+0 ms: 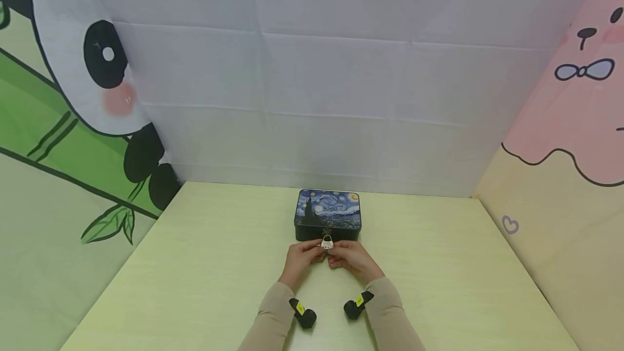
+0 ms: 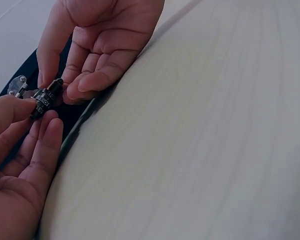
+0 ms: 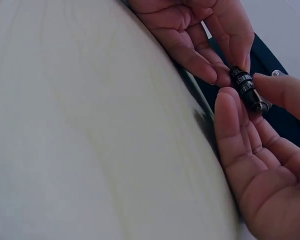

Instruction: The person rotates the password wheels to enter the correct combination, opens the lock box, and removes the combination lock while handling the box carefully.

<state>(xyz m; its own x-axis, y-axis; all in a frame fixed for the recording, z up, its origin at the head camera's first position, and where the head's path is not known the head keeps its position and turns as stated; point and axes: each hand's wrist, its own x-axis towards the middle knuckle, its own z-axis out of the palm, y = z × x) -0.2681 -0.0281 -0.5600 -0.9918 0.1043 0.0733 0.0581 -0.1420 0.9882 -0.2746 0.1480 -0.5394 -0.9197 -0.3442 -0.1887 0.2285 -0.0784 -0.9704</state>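
A small combination padlock (image 1: 327,243) hangs at the metal clasp (image 2: 19,87) on the front of a tin box (image 1: 329,210) with a blue starry-night picture on its lid. In the left wrist view, black number dials show on the padlock's underside. My left hand (image 1: 299,260) pinches the padlock from the left, thumb against the dials. From the right, my right hand (image 1: 355,259) pinches its other end between thumb and fingers. Whether the shackle is locked cannot be told.
The box stands on a pale yellow-green table (image 1: 219,264) near its back edge. Behind it hangs a white cloth wall (image 1: 336,80). Cartoon-printed panels flank the table on both sides. A black wrist camera (image 1: 306,318) sits at the left sleeve, another (image 1: 354,309) at the right.
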